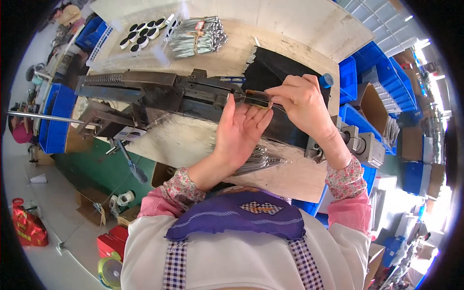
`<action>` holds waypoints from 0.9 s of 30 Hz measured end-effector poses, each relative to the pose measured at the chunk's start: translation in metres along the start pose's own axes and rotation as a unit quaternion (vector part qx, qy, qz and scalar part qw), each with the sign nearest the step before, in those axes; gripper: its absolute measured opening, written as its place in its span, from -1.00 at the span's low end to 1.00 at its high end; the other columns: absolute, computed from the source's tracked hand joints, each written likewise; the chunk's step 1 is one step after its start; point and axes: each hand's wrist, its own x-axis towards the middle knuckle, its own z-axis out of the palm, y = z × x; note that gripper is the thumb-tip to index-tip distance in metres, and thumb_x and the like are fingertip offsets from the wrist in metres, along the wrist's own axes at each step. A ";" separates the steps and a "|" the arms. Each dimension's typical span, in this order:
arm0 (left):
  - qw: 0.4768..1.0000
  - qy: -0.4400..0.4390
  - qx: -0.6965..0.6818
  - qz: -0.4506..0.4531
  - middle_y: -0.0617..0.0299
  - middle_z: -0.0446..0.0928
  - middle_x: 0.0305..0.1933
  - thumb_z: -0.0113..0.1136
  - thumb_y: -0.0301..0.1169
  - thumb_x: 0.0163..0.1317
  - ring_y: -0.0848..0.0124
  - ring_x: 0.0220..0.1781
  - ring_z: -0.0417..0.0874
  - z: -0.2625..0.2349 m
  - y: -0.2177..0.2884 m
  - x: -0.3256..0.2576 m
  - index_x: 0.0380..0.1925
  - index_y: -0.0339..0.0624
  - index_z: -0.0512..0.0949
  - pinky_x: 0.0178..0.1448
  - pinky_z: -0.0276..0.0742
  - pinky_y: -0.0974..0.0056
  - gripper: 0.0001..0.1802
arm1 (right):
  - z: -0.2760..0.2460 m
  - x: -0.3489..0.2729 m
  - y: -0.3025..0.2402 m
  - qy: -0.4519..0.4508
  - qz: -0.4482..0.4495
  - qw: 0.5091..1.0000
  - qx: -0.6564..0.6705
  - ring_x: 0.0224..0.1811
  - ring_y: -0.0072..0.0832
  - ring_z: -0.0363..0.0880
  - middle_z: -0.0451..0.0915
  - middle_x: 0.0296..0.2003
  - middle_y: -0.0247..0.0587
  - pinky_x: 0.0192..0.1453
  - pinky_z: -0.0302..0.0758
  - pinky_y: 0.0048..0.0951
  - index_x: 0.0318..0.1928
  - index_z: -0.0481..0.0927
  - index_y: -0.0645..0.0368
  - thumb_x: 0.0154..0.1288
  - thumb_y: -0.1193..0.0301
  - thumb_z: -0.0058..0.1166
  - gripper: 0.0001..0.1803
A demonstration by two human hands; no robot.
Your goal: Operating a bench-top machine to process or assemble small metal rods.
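Through the head view I see, beyond the purple apron (pixel 232 220), loose metal rods (pixel 261 162) lying on the bench (pixel 302 171). Above them the left hand (pixel 240 133) is spread wide, palm up, fingertips just by a thin wire piece (pixel 258 99), which the right hand (pixel 303 101) pinches at the end of the long dark machine (pixel 157 87). Farther off, I make out a tied metal bundle (pixel 198 41) beside a translucent crate (pixel 135 63).

One long fixture (pixel 159 79), one purple apron (pixel 222 217), two checked straps (pixel 175 266).

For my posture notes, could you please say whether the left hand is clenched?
No, the left hand is open, its palm turned toward the camera.
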 end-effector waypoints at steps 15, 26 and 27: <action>0.999 0.018 -0.040 0.031 0.05 0.47 -0.05 -0.29 0.08 0.43 0.18 0.29 0.34 0.000 0.007 -0.014 -0.23 -0.32 0.42 0.51 0.05 0.05 -0.40 | 0.000 -0.014 -0.047 -0.019 0.078 0.997 -0.003 -0.54 -0.05 0.59 0.57 -0.58 0.02 -0.48 0.52 -0.22 0.03 0.45 0.31 0.25 0.46 -0.02 -0.66; 0.996 0.034 0.078 0.003 0.25 0.49 -0.02 -0.18 0.01 0.42 0.38 0.15 0.44 0.002 0.009 -0.010 -0.08 -0.24 0.45 0.42 0.13 0.24 -0.50 | 0.003 -0.008 -0.053 -0.131 0.027 0.977 -0.168 -0.53 -0.11 0.61 0.56 -0.59 0.01 -0.48 0.52 -0.22 0.01 0.44 0.40 0.03 0.59 0.03 -0.56; 0.996 0.035 0.081 -0.004 0.25 0.49 -0.02 -0.18 0.01 0.42 0.38 0.15 0.44 -0.001 0.010 -0.008 -0.08 -0.24 0.45 0.42 0.13 0.24 -0.50 | 0.003 -0.013 -0.053 -0.130 0.034 0.977 -0.167 -0.53 -0.11 0.61 0.56 -0.59 0.01 -0.48 0.52 -0.22 0.01 0.44 0.40 0.03 0.59 0.03 -0.56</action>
